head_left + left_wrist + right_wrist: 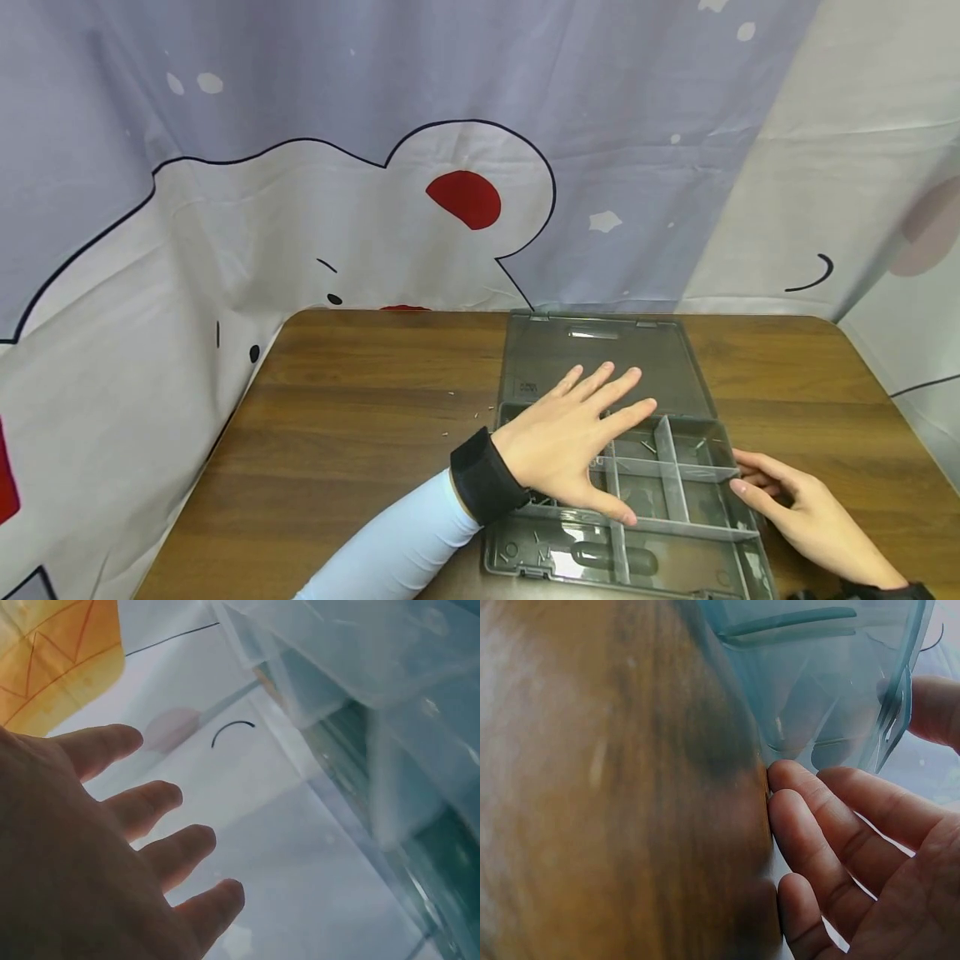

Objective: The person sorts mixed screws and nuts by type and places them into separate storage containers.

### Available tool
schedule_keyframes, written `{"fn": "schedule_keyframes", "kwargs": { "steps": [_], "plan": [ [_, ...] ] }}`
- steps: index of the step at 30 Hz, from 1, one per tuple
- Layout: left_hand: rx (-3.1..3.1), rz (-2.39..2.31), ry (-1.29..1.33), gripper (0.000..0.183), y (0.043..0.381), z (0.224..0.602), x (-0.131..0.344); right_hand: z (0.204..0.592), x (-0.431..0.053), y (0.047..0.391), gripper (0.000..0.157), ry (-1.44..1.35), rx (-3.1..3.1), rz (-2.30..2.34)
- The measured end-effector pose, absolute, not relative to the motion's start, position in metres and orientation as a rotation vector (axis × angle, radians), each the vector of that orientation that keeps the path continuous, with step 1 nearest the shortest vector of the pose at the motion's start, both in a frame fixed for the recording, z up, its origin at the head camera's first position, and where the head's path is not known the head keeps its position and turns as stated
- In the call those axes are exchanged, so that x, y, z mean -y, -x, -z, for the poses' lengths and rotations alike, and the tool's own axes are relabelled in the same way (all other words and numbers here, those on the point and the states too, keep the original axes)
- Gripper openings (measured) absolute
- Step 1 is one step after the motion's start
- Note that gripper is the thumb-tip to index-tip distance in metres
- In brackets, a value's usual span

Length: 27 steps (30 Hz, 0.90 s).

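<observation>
A dark translucent compartment box (697, 531) lies on the table with its hinged lid (622, 342) folded back flat behind it. My left hand (573, 442) is spread above the box's left compartments, fingers straight, holding nothing; it hides part of the box. At the right wall is my right hand (802, 512). Its thumb rests at the rim and its bent fingers (802, 821) lie against the outer side, gripping that edge. Small screw-like pieces (648, 447) lie in a back compartment, with others partly hidden beneath the left hand.
The box stands on a brown wooden table (360, 417). A few tiny pieces (445, 433) are scattered on the wood left of the box. A patterned curtain (300, 217) hangs behind the table and along its sides.
</observation>
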State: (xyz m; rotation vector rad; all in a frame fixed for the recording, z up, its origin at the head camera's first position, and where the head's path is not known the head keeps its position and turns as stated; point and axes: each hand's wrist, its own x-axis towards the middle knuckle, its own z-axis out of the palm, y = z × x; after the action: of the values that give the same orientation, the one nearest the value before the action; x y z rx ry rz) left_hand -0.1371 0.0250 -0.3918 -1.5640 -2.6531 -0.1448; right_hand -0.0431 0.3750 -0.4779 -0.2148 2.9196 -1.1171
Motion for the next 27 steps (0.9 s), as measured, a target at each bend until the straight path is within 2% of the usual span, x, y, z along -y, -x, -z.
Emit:
{"fn": "schedule_keyframes", "kwargs": {
  "steps": [12, 20, 23, 27],
  "plan": [
    [2.708, 0.286, 1.359, 0.105, 0.144, 0.411, 0.082, 0.481, -0.376, 0.043, 0.041, 0.246, -2.964, 1.097],
    [2.685, 0.253, 1.263, 0.068, 0.142, 0.440, 0.141, 0.482, -0.377, 0.044, 0.040, 0.263, -2.979, 1.076],
    [2.679, 0.242, 1.276, 0.051, 0.142, 0.449, 0.151, 0.482, -0.376, 0.044, 0.040, 0.258, -2.982, 1.072],
    [2.661, 0.236, 1.289, 0.037, 0.144, 0.457, 0.155, 0.482, -0.376, 0.043, 0.041, 0.237, -2.973, 1.069]
  ]
}}
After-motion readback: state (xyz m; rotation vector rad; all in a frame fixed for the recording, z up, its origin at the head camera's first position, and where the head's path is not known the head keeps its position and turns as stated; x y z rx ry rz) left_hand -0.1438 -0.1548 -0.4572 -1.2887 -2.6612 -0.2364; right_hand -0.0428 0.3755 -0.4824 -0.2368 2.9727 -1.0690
